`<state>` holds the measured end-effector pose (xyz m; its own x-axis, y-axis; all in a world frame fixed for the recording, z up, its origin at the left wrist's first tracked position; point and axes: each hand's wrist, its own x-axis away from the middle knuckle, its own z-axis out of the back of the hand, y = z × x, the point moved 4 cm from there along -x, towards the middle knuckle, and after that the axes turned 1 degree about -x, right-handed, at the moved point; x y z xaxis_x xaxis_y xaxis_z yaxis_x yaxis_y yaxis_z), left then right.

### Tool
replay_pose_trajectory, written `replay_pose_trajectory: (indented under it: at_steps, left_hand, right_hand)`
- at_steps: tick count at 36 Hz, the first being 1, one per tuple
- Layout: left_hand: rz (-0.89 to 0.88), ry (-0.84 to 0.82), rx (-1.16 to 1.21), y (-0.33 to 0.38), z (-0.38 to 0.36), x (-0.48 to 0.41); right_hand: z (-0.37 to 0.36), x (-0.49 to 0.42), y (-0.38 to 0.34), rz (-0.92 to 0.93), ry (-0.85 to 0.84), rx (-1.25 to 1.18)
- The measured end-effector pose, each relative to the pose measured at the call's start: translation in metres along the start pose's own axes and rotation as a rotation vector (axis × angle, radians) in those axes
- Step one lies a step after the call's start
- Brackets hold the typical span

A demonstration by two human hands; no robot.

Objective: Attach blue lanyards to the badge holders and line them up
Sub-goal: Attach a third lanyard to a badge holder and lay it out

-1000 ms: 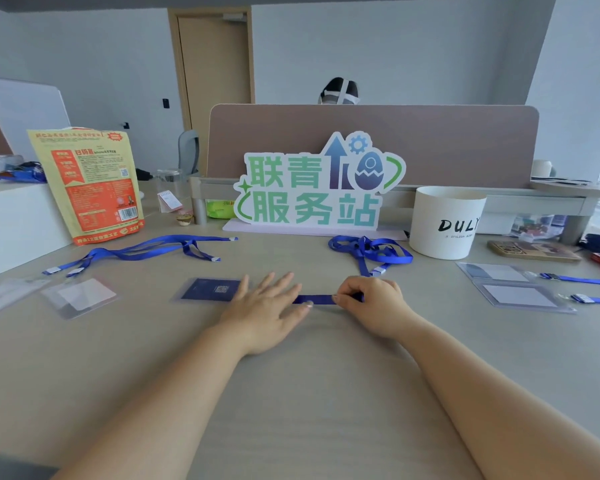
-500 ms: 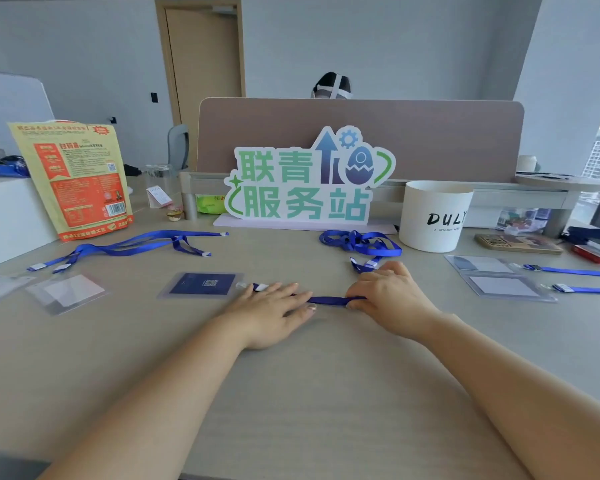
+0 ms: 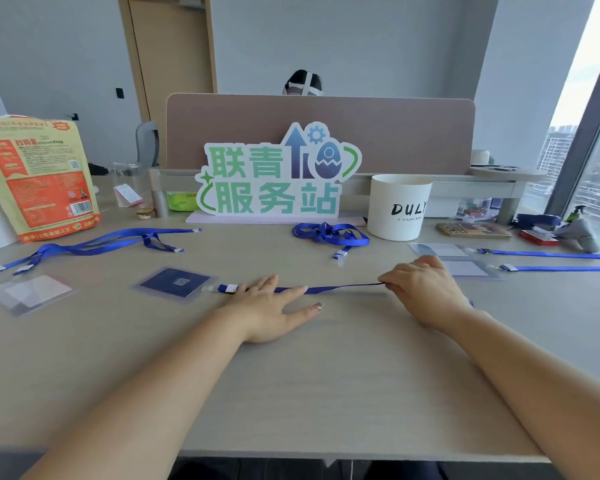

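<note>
A clear badge holder with a dark blue card lies on the table left of centre. A blue lanyard is clipped to its right end and runs straight to the right. My left hand lies flat with fingers spread, pressing the lanyard near the clip. My right hand pinches the strap further right and holds it taut just above the table. Two badge holders with lanyards attached lie in a row at the right.
Loose blue lanyards lie at the left and bunched behind centre. An empty badge holder sits far left. A green sign, a white cup and an orange bag stand at the back.
My right hand has slid to the right along the lanyard, drawing it out straight. My left hand stays pressed near the clip, and more of the strap shows between the hands.
</note>
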<state>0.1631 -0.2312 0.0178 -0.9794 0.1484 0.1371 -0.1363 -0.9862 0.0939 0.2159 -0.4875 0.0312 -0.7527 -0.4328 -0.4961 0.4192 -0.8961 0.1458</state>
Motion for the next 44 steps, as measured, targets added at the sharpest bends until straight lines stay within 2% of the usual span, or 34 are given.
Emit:
replay_pose_trajectory:
  at_steps: [7, 11, 14, 18, 21, 25, 29, 33, 37, 41, 44]
  left_hand:
    - [-0.097, 0.116, 0.054, 0.017, 0.001, -0.004]
    - [-0.091, 0.081, 0.102, 0.019, -0.002, -0.002]
    - [-0.099, 0.038, 0.036, 0.018, -0.005, -0.004]
    - [-0.094, 0.034, 0.012, 0.017, -0.006, -0.007]
    - [-0.101, 0.046, 0.003, 0.017, -0.007, -0.007]
    - [-0.121, 0.082, -0.017, 0.016, -0.008, -0.010]
    - [-0.135, 0.079, 0.030, 0.016, -0.009, -0.011]
    - [-0.140, 0.077, 0.029, 0.015, -0.009, -0.011]
    - [-0.168, 0.205, -0.005, 0.018, -0.005, -0.007]
    - [-0.154, 0.341, 0.030, 0.000, 0.002, 0.001]
    - [-0.054, 0.369, 0.019, -0.035, 0.006, 0.009]
  right_hand:
    - [0.005, 0.017, 0.033, -0.119, -0.066, 0.014]
    - [0.009, 0.023, 0.040, -0.228, -0.119, 0.049]
    - [0.010, 0.024, 0.042, -0.307, -0.168, 0.054]
    - [0.006, 0.029, 0.045, -0.403, -0.233, -0.097]
    - [0.002, 0.036, 0.040, -0.432, -0.344, -0.181]
    - [-0.002, 0.045, 0.030, -0.462, -0.481, -0.110]
    - [0.000, 0.054, 0.027, -0.560, -0.596, -0.154]
    - [0.000, 0.055, 0.027, -0.569, -0.590, -0.159]
    - [0.003, 0.056, 0.028, -0.577, -0.518, -0.147]
    - [0.008, 0.042, 0.002, -0.458, -0.368, -0.184]
    - [0.005, 0.026, -0.040, -0.317, -0.399, -0.322]
